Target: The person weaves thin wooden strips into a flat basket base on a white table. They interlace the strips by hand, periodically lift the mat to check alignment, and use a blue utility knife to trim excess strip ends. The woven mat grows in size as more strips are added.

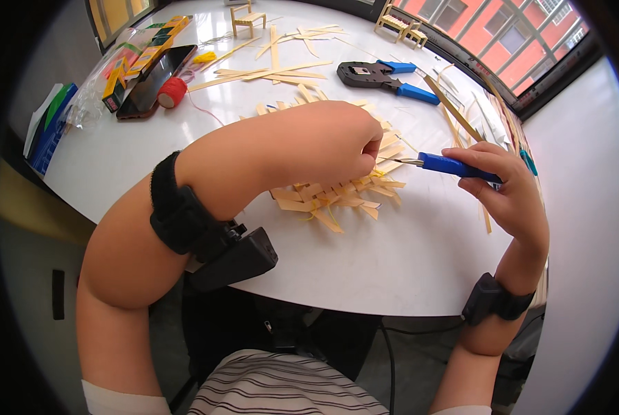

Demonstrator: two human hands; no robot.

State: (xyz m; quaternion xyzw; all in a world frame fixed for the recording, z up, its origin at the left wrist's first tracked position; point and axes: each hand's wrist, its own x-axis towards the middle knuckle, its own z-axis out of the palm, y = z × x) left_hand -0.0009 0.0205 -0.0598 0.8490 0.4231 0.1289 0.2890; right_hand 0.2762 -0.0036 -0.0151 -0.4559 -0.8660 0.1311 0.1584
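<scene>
On the table lies a loosely woven piece (337, 198) of pale flat bamboo-like strips, their ends sticking out around it. Bits of yellow thread show at its near and right edges. My left hand (344, 140) reaches across the weave with its fingers curled closed at the right side; its wrist and back hide much of the piece. Whatever those fingers pinch is hidden. My right hand (499, 181) grips a blue-handled tool (449, 166) with a slim metal tip. That tip points left and lies right beside my left fingers.
Beyond the weave are black crimping pliers (368, 74) with blue handles and scattered strips (275, 73). Far left are a red thread spool (172, 93), a phone (150, 86) and yellow boxes (116, 84). Small strip-built chairs (248, 19) stand at the back. More strips (454, 104) lie right.
</scene>
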